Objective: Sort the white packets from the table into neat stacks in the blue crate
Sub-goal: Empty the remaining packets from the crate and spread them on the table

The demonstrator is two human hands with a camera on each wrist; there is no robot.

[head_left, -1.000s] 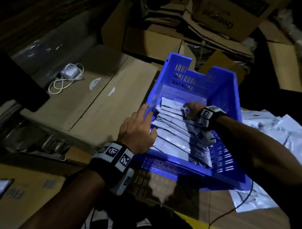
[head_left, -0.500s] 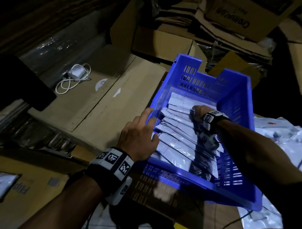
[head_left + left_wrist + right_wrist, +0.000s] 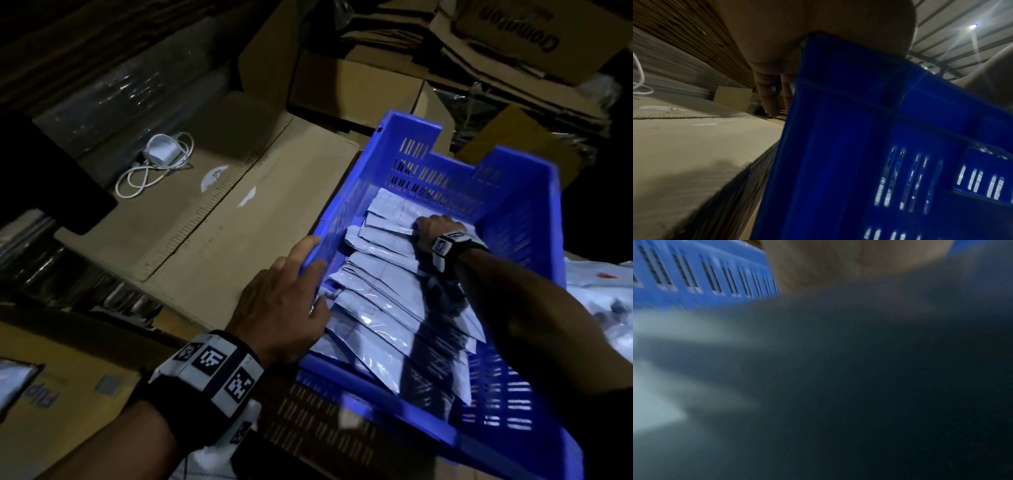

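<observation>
Left hand (image 3: 281, 301) rests flat-fingered on the blue crate (image 3: 534, 448) rim, steadying it. Inside, white packets (image 3: 383, 291) lie fanned front to back. Right hand (image 3: 432, 230) is down on the far ones; grip probably closed, can't tell. Best: square edges w/ crate braced. Left wrist cam shows fingers (image 3: 766, 91) straight; right wrist cam is blur.
</observation>
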